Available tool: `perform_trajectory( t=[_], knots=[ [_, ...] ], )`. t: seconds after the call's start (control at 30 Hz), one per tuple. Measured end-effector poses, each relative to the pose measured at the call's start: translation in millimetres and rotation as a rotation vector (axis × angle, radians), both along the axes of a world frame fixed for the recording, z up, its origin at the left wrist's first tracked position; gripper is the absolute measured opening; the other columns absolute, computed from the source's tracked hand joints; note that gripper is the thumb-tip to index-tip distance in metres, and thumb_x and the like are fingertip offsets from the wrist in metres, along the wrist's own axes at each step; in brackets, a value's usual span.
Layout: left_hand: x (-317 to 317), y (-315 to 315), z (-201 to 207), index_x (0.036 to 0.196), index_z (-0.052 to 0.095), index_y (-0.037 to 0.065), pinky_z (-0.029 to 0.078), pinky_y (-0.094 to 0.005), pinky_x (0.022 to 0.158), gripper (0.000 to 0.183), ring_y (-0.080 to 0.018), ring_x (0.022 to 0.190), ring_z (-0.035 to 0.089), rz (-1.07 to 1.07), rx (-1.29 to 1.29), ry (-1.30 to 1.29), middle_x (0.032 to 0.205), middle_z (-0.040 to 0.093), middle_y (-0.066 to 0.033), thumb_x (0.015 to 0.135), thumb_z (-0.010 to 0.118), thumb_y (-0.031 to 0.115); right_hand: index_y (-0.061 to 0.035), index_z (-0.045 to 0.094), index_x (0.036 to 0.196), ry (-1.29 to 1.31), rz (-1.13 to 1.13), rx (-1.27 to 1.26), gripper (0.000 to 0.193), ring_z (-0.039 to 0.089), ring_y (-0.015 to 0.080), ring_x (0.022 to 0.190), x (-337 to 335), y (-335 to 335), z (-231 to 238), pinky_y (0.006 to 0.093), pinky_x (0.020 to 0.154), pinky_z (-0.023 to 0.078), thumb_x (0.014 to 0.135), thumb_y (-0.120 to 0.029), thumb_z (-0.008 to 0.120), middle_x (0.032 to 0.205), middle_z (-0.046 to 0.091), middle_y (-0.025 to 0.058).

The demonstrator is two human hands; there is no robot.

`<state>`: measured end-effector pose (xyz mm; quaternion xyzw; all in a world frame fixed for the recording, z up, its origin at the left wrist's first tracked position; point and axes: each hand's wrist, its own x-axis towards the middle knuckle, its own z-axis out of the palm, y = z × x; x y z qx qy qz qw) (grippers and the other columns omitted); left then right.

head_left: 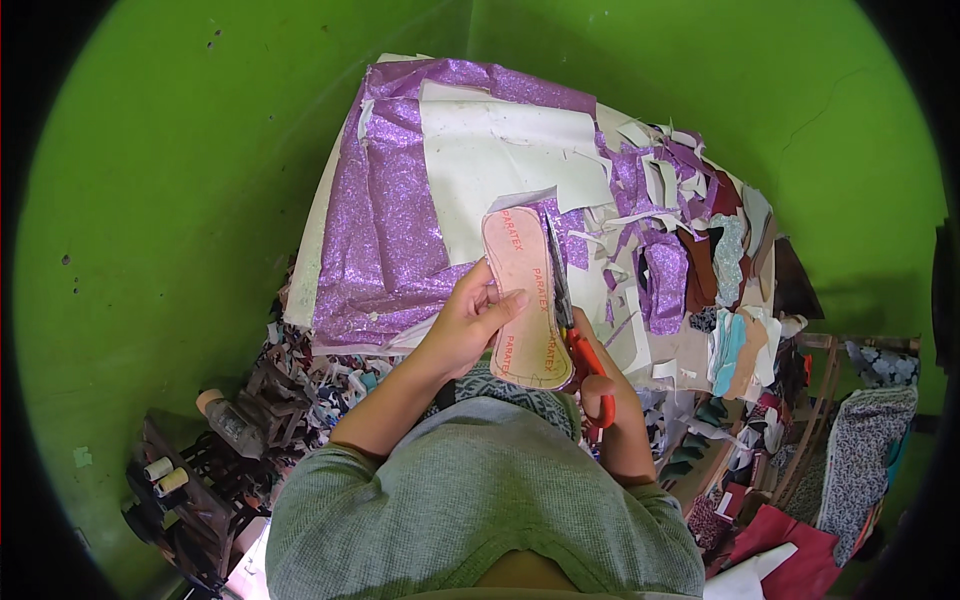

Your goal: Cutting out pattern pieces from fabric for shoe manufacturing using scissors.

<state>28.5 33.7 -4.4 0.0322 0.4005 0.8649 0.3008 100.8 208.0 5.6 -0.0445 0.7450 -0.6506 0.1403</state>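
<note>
My left hand (468,322) is closed on a pale pink insole-shaped piece (522,290) with red print, its thumb pressed on the face. A strip of purple glitter material (547,208) shows behind the piece's upper right edge. My right hand (602,388) is closed around the orange-handled scissors (590,362), at the lower right of the piece. The dark blades run upward along that right edge, beside the glitter material. Whether the blades are parted is hard to make out. Some fingers of each hand are hidden.
Before me lies a large purple glitter sheet (390,190) with a white sheet (500,150) over it. Purple and white offcuts (660,200) heap at the right, near cut glitter pieces (665,280). A clear bottle (235,425) and thread spools (170,480) stand at lower left.
</note>
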Motion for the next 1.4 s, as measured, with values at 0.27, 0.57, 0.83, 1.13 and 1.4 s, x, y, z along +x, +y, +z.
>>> perform_trajectory(
  t=[0.27, 0.57, 0.83, 1.13, 1.4],
  knots=[
    [1, 0, 4, 0.124, 0.035, 0.004, 0.05, -0.0247, 0.068, 0.04, -0.0131, 0.085, 0.06, 0.02, 0.012, -0.023, 0.101, 0.059, -0.0107, 0.087, 0.051, 0.006, 0.0023, 0.025, 0.126, -0.011, -0.009, 0.03, 0.094, 0.036, 0.0107, 0.051, -1, -3, -3, 0.0242, 0.046, 0.03, 0.073, -0.075, 0.036, 0.06, 0.035, -0.0003],
    [-4, -2, 5, 0.13, 0.029, 0.006, 0.049, -0.0288, 0.077, 0.049, -0.0157, 0.094, 0.058, 0.005, 0.041, -0.008, 0.108, 0.056, -0.0118, 0.086, 0.051, 0.005, -0.0015, 0.028, 0.127, -0.036, -0.009, 0.023, 0.093, 0.037, 0.0087, 0.05, -5, -3, 6, 0.0234, 0.045, 0.03, 0.072, -0.076, 0.037, 0.06, 0.035, -0.0019],
    [-8, -9, 2, 0.133, 0.023, 0.012, 0.051, -0.0299, 0.075, 0.057, -0.0166, 0.092, 0.058, 0.064, 0.018, -0.053, 0.11, 0.054, -0.0125, 0.085, 0.051, 0.003, -0.0023, 0.032, 0.125, -0.136, 0.067, 0.018, 0.085, 0.038, 0.0098, 0.051, -7, 9, 13, 0.0235, 0.047, 0.03, 0.073, -0.069, 0.043, 0.06, 0.036, -0.0011],
    [-24, -18, -5, 0.125, 0.014, 0.017, 0.048, -0.0306, 0.077, 0.057, -0.0181, 0.099, 0.051, 0.258, -0.001, 0.027, 0.115, 0.041, -0.0105, 0.083, 0.045, -0.004, -0.0017, 0.036, 0.122, -0.234, 0.047, 0.018, 0.119, 0.031, 0.0034, 0.048, -13, 13, 23, 0.0181, 0.04, 0.024, 0.042, -0.09, 0.033, 0.067, 0.035, -0.0031],
    [-28, -21, -17, 0.127, 0.016, 0.014, 0.045, -0.0329, 0.086, 0.059, -0.0204, 0.107, 0.048, 0.249, -0.076, 0.098, 0.119, 0.039, -0.0122, 0.08, 0.046, -0.007, -0.0029, 0.036, 0.121, -0.133, 0.222, 0.131, 0.074, 0.039, 0.0136, 0.055, -16, 19, 2, 0.0278, 0.052, 0.033, 0.08, -0.064, 0.032, 0.063, 0.039, 0.0032]
  ],
)
